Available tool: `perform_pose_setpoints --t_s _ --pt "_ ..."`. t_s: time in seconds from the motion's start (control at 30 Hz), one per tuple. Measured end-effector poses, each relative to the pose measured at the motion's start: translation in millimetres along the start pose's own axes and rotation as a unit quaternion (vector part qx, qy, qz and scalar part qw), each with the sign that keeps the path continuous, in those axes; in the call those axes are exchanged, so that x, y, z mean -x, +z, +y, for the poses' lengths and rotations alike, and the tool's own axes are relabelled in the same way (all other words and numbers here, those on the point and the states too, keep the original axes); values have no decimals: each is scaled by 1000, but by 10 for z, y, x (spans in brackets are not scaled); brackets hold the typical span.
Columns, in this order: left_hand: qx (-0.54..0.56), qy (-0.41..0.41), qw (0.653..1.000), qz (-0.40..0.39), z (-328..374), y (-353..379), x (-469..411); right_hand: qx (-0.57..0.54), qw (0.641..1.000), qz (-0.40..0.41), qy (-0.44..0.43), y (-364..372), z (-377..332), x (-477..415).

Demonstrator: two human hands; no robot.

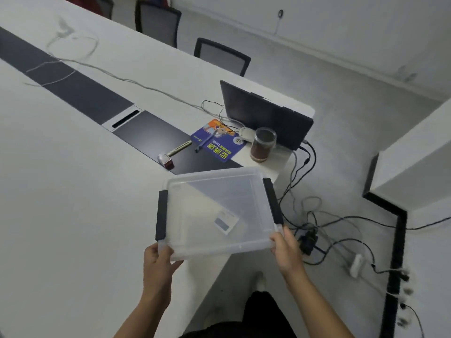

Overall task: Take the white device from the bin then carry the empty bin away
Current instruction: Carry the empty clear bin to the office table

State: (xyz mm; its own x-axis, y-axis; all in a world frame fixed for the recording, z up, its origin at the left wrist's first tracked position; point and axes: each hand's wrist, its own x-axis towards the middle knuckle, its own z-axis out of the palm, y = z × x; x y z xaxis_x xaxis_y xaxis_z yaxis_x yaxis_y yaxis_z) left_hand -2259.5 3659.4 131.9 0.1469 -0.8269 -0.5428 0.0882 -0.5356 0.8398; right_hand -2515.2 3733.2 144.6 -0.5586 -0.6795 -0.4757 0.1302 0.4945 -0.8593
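The person's left hand point(157, 258) and right hand point(285, 247) are each gripping a near corner of the clear bin point(217, 211), holding it over the white table's point(73, 191) edge. Beyond it, the white device point(246, 134) is lying beside a jar point(263, 143) and laptop point(263, 113).

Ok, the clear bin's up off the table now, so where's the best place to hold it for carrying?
At the two near corners, as now: left hand and right hand each pinch the rim of the bin just below its black side handles. Coming from the near side keeps the shallow, wide tray level. The handles themselves would likely give a steadier grip.
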Motion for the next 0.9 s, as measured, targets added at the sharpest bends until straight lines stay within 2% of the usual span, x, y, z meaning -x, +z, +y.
perform_pose_setpoints --t_s 0.3,0.47,0.6,0.73,0.9 --pt "65 -51 982 170 171 612 -767 104 977 -183 17 640 -365 -2240" --pt "47 -84 972 212 277 997 -979 183 953 -242 -22 914 -1012 -2755" --pt "21 -97 958 267 357 1185 -1151 255 922 -286 -60 1069 -1231 -3086" --pt "-71 -106 934 333 494 1212 -1377 271 910 -298 -102 1269 -1395 -3228" --pt "-187 -23 924 333 620 1109 -1710 318 909 -221 -155 1510 -1369 -3234"
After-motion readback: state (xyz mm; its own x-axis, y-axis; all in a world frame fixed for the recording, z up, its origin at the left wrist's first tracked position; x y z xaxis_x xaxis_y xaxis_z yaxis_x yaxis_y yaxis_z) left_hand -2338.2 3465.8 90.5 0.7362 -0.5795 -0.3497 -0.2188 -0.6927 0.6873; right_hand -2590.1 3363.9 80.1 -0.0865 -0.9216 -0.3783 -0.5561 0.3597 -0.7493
